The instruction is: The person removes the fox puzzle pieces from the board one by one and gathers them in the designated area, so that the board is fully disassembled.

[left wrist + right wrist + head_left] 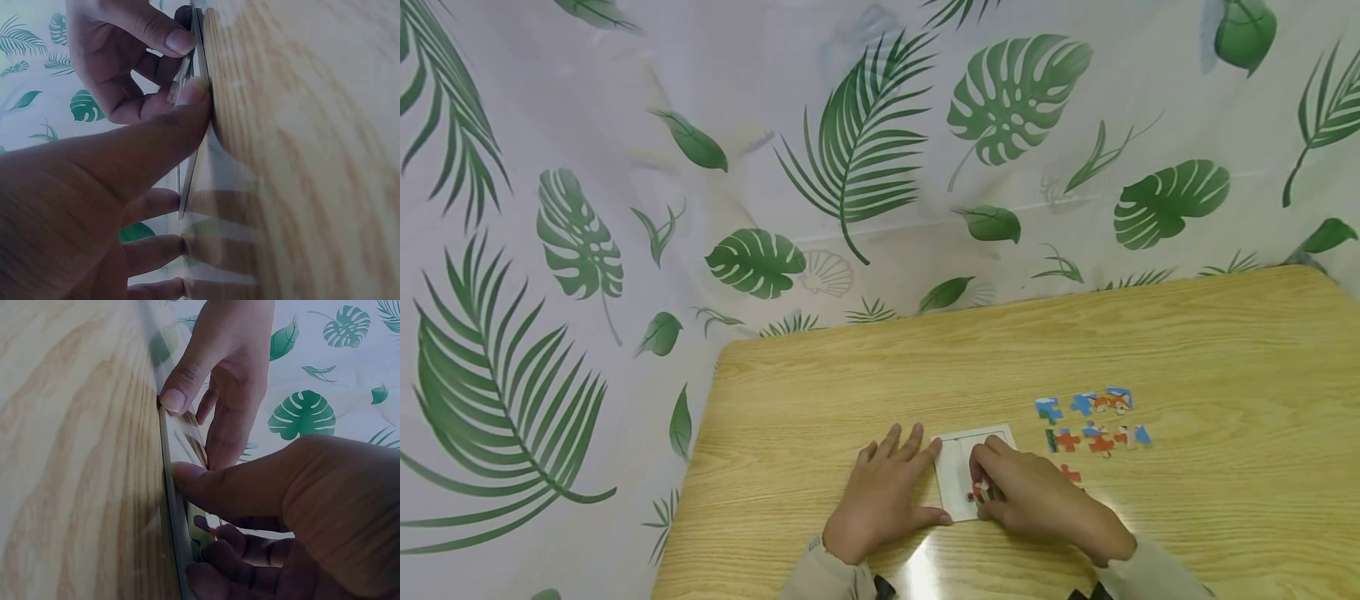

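Note:
A small white puzzle board (952, 475) lies on the table in the head view, a thin outline printed near its edge. My left hand (883, 492) is spread at the board's left side, with the thumb (173, 400) and the index fingertip at its edge. Over the board's right part, my right hand (1033, 496) bends its fingers round a small colourful puzzle piece (978, 491), pinching it low against the board. That piece is mostly hidden by the fingers; a purple knob (200, 522) of it shows in the right wrist view.
To the right of the board lie several loose puzzle pieces (1101, 442) in rough rows, blue, orange and white. One reddish piece (1071, 473) sits close behind the right hand. A leaf-printed white curtain (880, 208) hangs along the back and left edges of the wooden table (805, 392).

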`<state>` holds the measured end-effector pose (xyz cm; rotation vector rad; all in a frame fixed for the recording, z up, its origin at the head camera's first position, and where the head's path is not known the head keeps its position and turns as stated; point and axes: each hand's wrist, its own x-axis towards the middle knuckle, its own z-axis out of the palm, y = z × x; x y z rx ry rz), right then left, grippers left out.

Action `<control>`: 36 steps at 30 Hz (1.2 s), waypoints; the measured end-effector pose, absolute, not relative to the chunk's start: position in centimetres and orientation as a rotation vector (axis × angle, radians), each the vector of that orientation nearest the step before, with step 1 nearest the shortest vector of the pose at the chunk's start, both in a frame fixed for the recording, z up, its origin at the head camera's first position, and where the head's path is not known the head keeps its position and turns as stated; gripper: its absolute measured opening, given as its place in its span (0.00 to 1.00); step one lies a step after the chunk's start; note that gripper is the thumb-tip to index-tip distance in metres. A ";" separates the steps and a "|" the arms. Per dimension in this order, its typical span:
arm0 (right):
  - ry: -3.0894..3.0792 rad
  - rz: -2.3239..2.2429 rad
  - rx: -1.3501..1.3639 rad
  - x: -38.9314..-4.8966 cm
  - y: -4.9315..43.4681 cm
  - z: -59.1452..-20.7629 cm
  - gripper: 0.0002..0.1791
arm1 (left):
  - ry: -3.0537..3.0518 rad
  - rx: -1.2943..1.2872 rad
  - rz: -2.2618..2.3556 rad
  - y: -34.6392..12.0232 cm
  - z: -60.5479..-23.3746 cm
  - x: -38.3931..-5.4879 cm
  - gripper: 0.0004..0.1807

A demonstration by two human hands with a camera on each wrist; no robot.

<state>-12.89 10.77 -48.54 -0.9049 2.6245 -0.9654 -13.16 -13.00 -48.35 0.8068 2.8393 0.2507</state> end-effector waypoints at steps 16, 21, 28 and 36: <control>2.554 -1.082 -0.926 -13.6 11.8 -48.4 0.14 | 2.844 0.802 0.241 -12.8 -48.9 -13.2 0.52; 2.569 -1.174 -0.956 -13.4 12.7 -48.2 0.12 | 2.851 0.799 0.220 -12.8 -48.9 -13.1 0.52; 2.665 -1.192 -0.976 -13.0 15.5 -48.3 0.13 | 2.843 0.800 0.243 -12.8 -48.8 -13.1 0.52; 2.812 -1.197 -1.008 -12.9 19.4 -48.5 0.14 | 2.852 0.814 0.254 -12.8 -48.9 -13.0 0.52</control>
